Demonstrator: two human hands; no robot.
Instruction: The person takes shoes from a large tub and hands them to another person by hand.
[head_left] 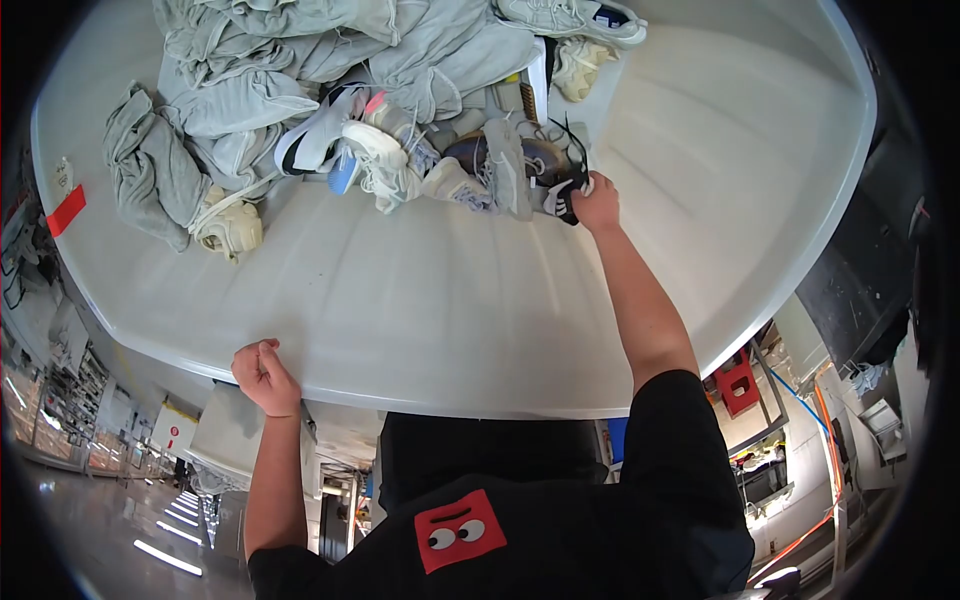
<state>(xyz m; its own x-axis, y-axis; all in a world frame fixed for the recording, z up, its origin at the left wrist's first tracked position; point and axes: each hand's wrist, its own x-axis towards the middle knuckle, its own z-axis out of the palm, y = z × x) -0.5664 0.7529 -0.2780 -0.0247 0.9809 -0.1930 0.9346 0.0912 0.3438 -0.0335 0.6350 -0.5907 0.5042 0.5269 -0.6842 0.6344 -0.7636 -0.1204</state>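
My right hand [597,203] reaches into a large white tub [430,300] and has its fingers closed on a black and white shoe [562,200] at the right end of a row of shoes. Beside that shoe lie a dark brown shoe [540,158] and a grey shoe [505,168] standing on end. White sneakers [380,165] are further left. My left hand [264,376] is curled into a fist at the tub's near edge, with nothing visible in it.
Grey cloths [270,60] are heaped at the back of the tub. A cream shoe [228,224] lies at the left, and another pale shoe [580,68] at the back right. Red tape [66,210] marks the left rim. A red stool [737,385] stands outside, lower right.
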